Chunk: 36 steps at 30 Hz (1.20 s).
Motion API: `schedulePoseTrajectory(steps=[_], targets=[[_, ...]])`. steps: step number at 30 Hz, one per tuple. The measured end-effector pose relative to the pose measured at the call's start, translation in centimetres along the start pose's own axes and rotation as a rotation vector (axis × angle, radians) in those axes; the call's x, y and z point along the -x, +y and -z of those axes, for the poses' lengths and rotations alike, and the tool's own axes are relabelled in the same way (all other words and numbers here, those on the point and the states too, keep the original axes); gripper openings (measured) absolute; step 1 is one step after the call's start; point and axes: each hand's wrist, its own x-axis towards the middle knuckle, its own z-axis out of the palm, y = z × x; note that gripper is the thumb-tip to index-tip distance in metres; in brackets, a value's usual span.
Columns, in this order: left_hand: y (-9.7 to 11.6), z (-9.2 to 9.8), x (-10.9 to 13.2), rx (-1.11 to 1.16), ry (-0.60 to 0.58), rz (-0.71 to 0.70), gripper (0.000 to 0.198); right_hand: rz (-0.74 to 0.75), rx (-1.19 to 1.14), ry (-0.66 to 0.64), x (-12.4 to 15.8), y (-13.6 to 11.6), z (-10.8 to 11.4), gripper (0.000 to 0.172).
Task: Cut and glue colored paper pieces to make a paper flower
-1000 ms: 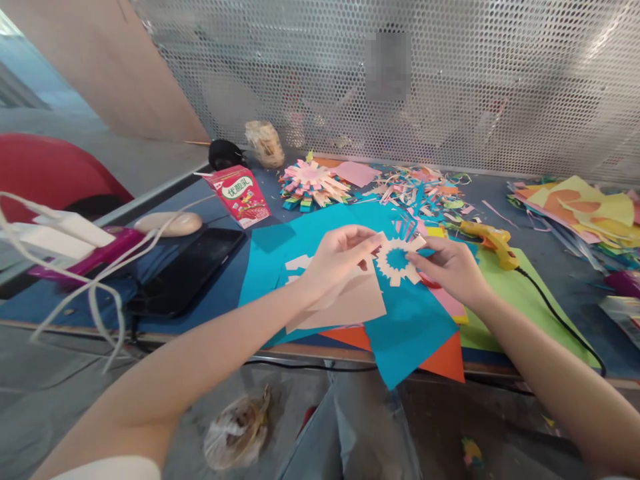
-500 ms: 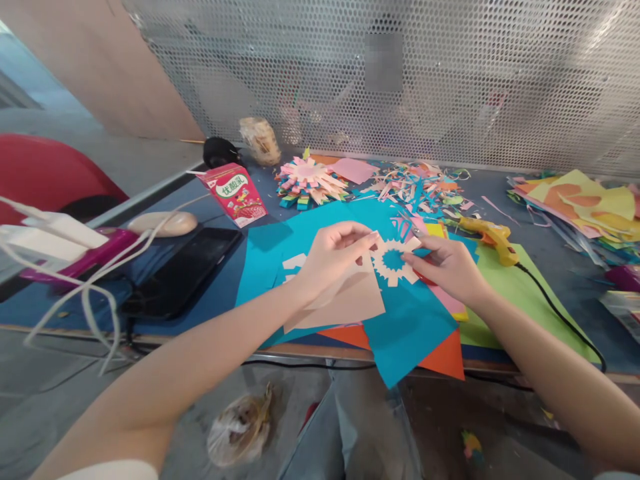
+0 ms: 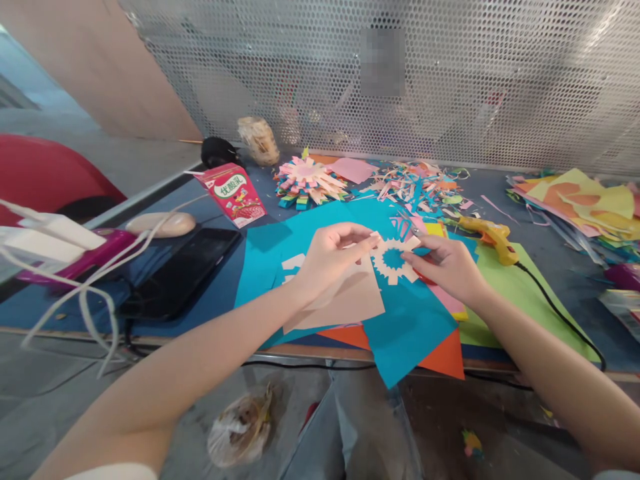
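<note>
A pale paper ring (image 3: 395, 274) with notched tabs around its outer edge is held between my two hands. At its left, my left hand (image 3: 336, 255) is closed, thumb and index finger pinching a tab. My right hand (image 3: 449, 265) pinches the ring's right side the same way. Beneath my left hand lies a pale pink sheet (image 3: 350, 305), overlapping a large blue sheet (image 3: 415, 327). Pale cut tabs (image 3: 294, 263) rest left of that hand. A small red object behind the right fingers is mostly hidden.
Behind are a layered paper flower (image 3: 311, 179) and a heap of paper strips (image 3: 420, 183). A yellow glue gun (image 3: 493, 237) with a black cord lies on the right. On the left stand a red drink carton (image 3: 235, 195), a black phone (image 3: 185, 273) and tangled white cables (image 3: 87, 300).
</note>
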Motion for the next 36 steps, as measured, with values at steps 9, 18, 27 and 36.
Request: schedulePoseTrajectory(steps=[9,18,27,36], targets=[[0.5,0.5,-0.5,0.136,0.031,0.125,0.032,0.127,0.150,0.131,-0.1,0.7,0.1,0.021],[0.8,0.4,-0.5,0.585,-0.376,0.517,0.027,0.871,0.816,0.340,0.5,1.3,2.1,0.031],[0.5,-0.2,-0.1,0.435,-0.361,0.388,0.022,0.949,0.754,0.261,0.5,0.7,1.9,0.034],[-0.3,0.0,-0.3,0.321,-0.416,0.290,0.030,1.127,0.893,0.287,0.4,0.3,1.7,0.029]])
